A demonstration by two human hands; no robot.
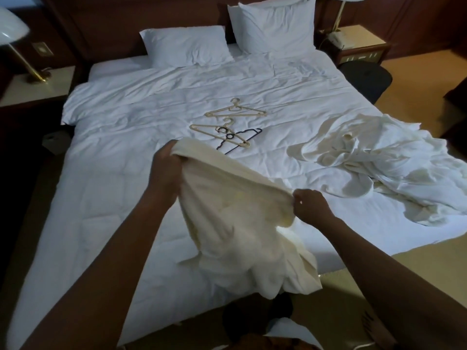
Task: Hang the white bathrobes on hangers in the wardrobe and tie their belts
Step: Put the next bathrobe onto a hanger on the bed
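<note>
bathrobe (pixel 235 223) | left hand (pixel 165 170) grips edge | right hand (pixel 309 207) pinches edge

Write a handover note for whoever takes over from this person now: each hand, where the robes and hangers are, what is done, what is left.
Left hand grips the held bathrobe at one end of its top edge; right hand pinches the other end.
The robe heap lies on the right of the bed; two beige hangers and a black hanger lie mid-bed.
Done: no robe on a hanger.
Left: hanger each robe, hang them in the wardrobe (not in view), tie belts.
</note>
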